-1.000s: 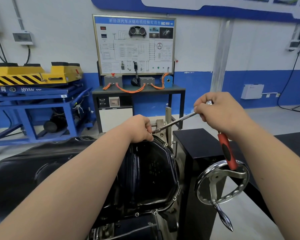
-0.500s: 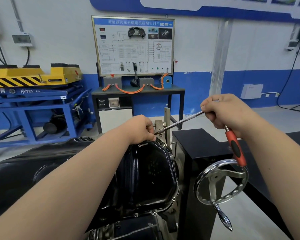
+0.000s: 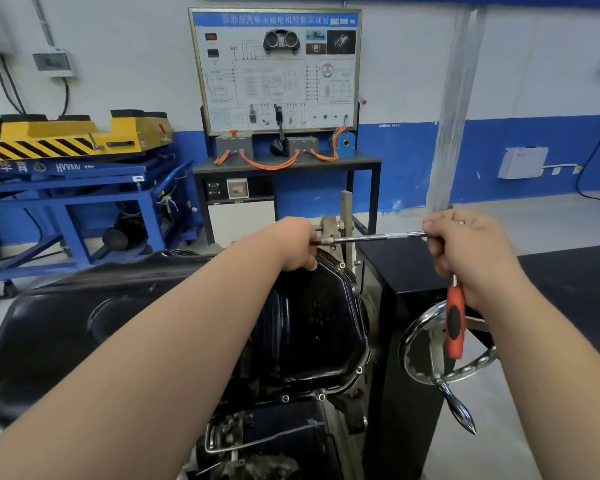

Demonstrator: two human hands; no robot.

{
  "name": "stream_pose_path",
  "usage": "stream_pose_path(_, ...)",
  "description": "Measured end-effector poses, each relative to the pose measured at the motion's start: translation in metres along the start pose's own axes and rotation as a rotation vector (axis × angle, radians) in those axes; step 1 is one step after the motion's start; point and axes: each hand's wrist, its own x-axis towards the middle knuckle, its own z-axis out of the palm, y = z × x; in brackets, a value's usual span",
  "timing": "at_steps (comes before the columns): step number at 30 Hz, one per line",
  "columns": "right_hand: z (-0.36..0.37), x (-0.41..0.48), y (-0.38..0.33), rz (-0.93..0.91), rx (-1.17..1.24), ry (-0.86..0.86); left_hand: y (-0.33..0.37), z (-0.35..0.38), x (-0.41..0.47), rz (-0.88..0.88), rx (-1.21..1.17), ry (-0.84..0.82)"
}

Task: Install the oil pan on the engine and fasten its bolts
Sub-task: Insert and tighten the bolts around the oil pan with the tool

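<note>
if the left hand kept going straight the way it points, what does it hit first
Probably the grey bracket just beyond the left hand, beside the upright post; the hand holds the socket end of the extension bar at the top rim of the oil pan. Depth is hard to judge.

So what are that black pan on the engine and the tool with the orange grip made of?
The glossy black oil pan looks like painted pressed metal: smooth sheen, bolted rim. The wrench's long silver shaft looks like polished steel, mirror-bright. Its orange-and-black handle seems matte rubber or plastic.
</note>
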Motion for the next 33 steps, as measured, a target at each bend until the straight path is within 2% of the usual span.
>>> stream_pose_path(10, 0.000, -0.007, -0.004, -0.014, -0.099, 0.003, 0.005, 0.002, -0.004, -0.020, 0.060, -0.018)
stream_pose_path(18, -0.001, -0.005, -0.016, -0.074, -0.182, 0.016, -0.003, -0.002, -0.002, -0.018, -0.109, 0.087)
stream_pose_path(28, 0.013, -0.004, -0.016, -0.153, -0.335, 0.017, -0.009, 0.000, 0.004, -0.040, -0.180, 0.038)
stream_pose_path(33, 0.016, -0.004, -0.019, -0.193, -0.382, 0.035, -0.012, -0.002, 0.006, -0.034, -0.294, 0.046)
